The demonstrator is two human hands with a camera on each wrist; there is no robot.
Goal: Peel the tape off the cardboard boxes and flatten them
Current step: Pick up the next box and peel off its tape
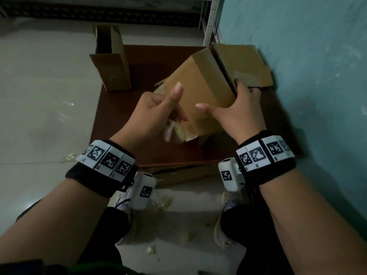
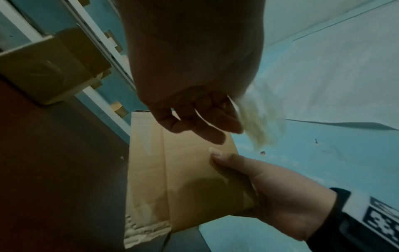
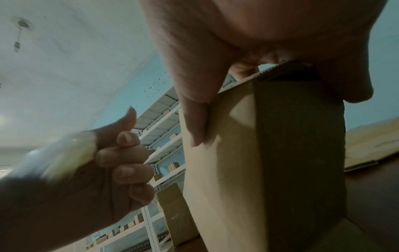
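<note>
A brown cardboard box [image 1: 200,92] stands tilted on a dark brown table [image 1: 139,151]. My right hand [image 1: 236,110] grips its near right corner, thumb on the front face and fingers over the top edge; the box [image 3: 248,170] fills the right wrist view. My left hand [image 1: 158,110] is curled round a crumpled strip of clear tape [image 1: 176,132] beside the box's left face, thumb raised. In the left wrist view the tape [image 2: 259,122] hangs blurred from my curled fingers [image 2: 194,122] above the box [image 2: 183,179]. The tape [image 3: 66,153] also shows blurred in the right wrist view.
A second opened box [image 1: 111,60] stands upright at the table's far left corner. A flattened box [image 1: 250,64] lies at the far right against the teal wall [image 1: 317,76]. Tape scraps [image 1: 164,203] litter the floor near my feet. Metal shelving [image 1: 210,18] stands behind.
</note>
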